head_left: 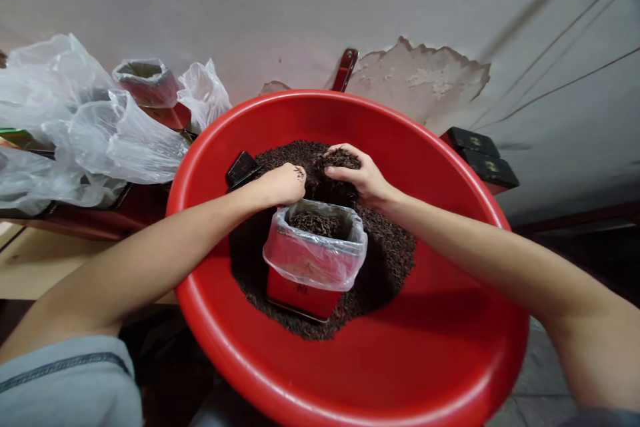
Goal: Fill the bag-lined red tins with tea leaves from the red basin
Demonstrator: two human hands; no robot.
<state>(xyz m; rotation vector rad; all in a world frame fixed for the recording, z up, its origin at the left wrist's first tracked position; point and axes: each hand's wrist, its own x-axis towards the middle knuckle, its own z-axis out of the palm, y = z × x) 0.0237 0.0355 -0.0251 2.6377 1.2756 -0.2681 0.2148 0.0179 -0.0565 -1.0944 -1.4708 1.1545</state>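
A big red basin holds a heap of dark, dry, leaf-like bits. In the heap stands a red tin, lined with a clear plastic bag folded over its rim, with dark bits inside. My left hand is closed at the tin's far left corner; what its fingers grip is hidden, and a few bits cling to its back. My right hand is cupped round a clump of dark bits, just above the heap behind the tin.
A black lid-like piece lies in the basin's left side. At left are clear plastic bags and another bag-lined red tin. Black-topped boxes sit beyond the right rim, and a red handle leans against the wall.
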